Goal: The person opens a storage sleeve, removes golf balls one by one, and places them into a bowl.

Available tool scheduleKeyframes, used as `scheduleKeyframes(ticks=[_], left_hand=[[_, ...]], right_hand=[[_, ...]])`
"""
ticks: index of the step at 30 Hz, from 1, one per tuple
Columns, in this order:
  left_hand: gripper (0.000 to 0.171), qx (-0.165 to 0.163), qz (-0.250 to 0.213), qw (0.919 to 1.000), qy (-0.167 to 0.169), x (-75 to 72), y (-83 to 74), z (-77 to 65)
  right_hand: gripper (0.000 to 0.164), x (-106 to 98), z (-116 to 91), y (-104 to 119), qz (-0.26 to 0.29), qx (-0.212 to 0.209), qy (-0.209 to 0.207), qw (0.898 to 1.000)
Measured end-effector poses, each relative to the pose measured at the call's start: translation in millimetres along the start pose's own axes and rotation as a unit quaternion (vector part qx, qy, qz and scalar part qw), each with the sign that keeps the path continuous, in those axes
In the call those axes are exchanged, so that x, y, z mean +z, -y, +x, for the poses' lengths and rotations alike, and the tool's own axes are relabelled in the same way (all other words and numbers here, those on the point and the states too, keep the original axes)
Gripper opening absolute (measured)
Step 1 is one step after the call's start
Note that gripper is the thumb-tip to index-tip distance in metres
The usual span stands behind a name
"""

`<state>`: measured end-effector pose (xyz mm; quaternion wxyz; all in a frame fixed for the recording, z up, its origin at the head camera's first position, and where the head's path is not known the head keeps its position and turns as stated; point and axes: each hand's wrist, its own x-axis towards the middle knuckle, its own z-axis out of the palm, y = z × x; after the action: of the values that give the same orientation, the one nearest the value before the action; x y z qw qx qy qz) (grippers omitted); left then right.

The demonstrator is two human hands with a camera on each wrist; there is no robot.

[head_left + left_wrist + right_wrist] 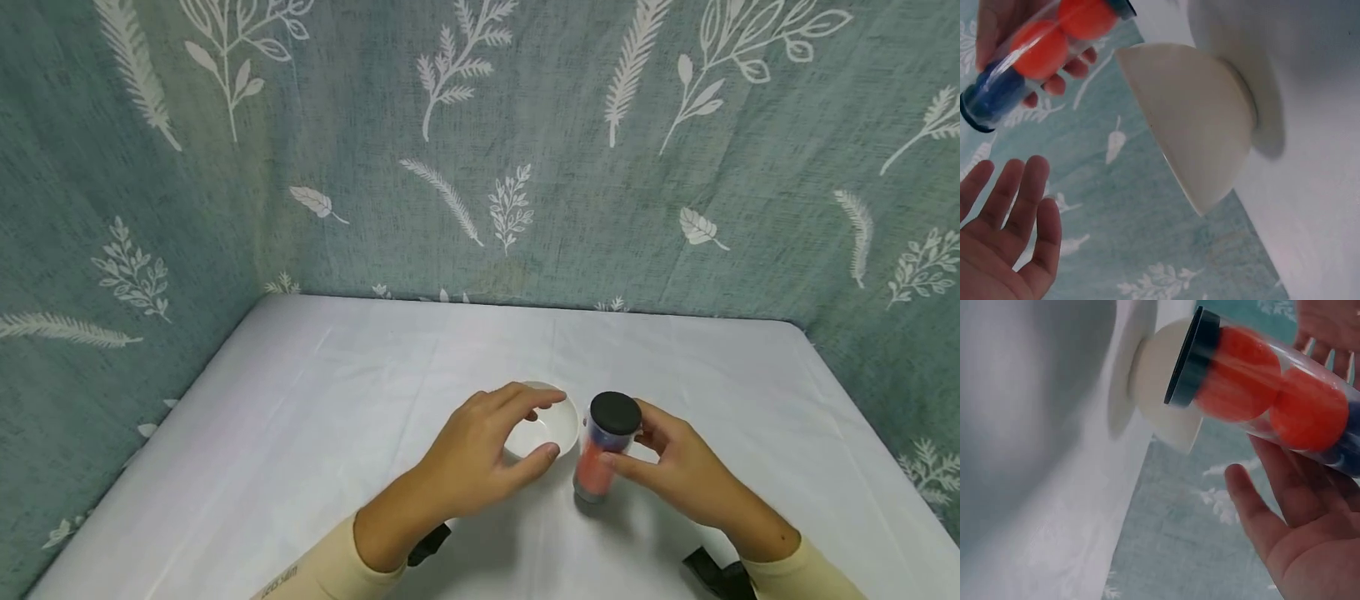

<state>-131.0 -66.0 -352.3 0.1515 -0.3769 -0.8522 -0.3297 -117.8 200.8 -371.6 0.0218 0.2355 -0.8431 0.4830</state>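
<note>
A clear plastic tube of balls [597, 458] with dark end caps is held upright, leaning slightly, in my right hand [675, 467]. Thumb and fingers grip its side. Two orange balls [1310, 406] and a dark blue one [999, 94] at the lidded top show through the wall. Left of the tube stands a white bowl [566, 429], partly hidden by my left hand [487, 450]. That hand holds nothing; its fingers and thumb are spread apart at the near-left side of the bowl, as the left wrist view also shows.
A white cloth covers the table [337, 400]. Behind it and along the sides hangs a green curtain [360, 233] with white leaf prints. Black straps [720, 575] sit at both wrists.
</note>
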Motion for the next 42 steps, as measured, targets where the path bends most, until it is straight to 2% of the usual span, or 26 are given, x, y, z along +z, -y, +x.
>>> scheduleKeyframes(ticks=[5, 11, 20, 28, 32, 36, 42], left_hand=[[0.049, -0.013, 0.011, 0.9997, 0.015, -1.5, -2.6, -0.7], [0.052, -0.026, 0.016, 0.9992, 0.025, -2.4, -2.8, -0.9], [0.053, -0.032, 0.020, 0.9984, 0.042, 1.5, -2.6, 1.0], [0.057, -0.035, 0.024, 0.9970, 0.064, 3.0, -4.6, -1.7], [0.059, -0.036, 0.025, 0.9961, 0.077, 3.6, -5.2, -2.6], [0.059, -0.037, 0.008, 0.9950, 0.092, 4.2, -6.7, -3.2], [0.058, -0.037, -0.016, 0.9931, 0.110, 3.1, -10.6, -3.0]], right_hand=[[0.045, 3.1, -3.4, 3.2, 0.001, -0.038, 0.016, 0.999], [0.044, 5.3, -2.2, 2.6, -0.009, -0.056, 0.026, 0.998], [0.039, 5.9, -1.7, 2.7, -0.020, -0.031, 0.038, 0.999], [0.041, 8.5, -1.0, 1.2, -0.005, -0.045, 0.055, 0.997], [0.040, 9.5, -0.9, 0.5, 0.007, -0.035, 0.069, 0.997], [0.038, 10.3, -1.3, 0.6, 0.012, -0.011, 0.079, 0.997], [0.033, 10.6, -1.6, 1.1, 0.001, -0.014, 0.094, 0.996]])
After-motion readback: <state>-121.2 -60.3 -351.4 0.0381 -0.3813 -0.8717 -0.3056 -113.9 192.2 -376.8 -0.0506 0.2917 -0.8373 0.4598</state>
